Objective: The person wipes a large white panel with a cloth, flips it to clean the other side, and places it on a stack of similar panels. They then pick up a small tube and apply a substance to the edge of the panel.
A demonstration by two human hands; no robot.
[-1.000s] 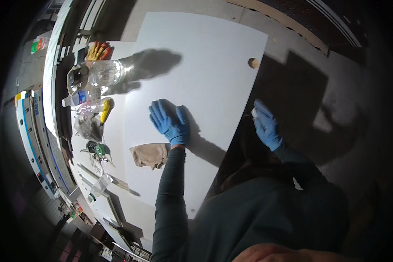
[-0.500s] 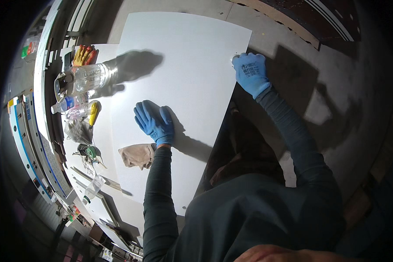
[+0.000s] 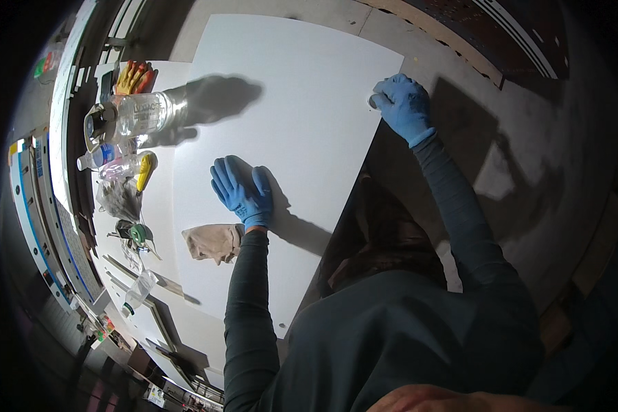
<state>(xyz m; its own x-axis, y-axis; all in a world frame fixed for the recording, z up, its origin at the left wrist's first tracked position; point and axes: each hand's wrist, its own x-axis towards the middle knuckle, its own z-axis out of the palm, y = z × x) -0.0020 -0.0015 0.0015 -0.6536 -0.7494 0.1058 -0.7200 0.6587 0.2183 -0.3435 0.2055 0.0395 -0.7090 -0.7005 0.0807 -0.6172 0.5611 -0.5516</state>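
Note:
A large white panel (image 3: 288,89) lies before me. My left hand (image 3: 244,191), in a blue glove, rests flat on it with the fingers stretched out. Beside its wrist lies a crumpled beige cloth (image 3: 211,243), partly touched or covered by the sleeve. At the panel's right edge, near the far corner, my right hand (image 3: 402,106), also gloved in blue, is closed. A small pale round piece (image 3: 373,101) shows between its thumb and fingers, against the panel edge. The rest of that piece is hidden by the glove, and I cannot tell its kind.
Along the left stand a large clear bottle (image 3: 144,113), smaller plastic bottles, yellow-and-red gloves (image 3: 134,77) and a yellow-handled cutter (image 3: 145,172). Nearer lie a green tape roll (image 3: 139,233) and another clear bottle (image 3: 139,290). A dark-topped structure (image 3: 508,34) stands at the far right.
My right hand has shifted slightly right and turned, so the thumb and the small round piece now show more. My left hand stays flat on the panel. The view has moved a little.

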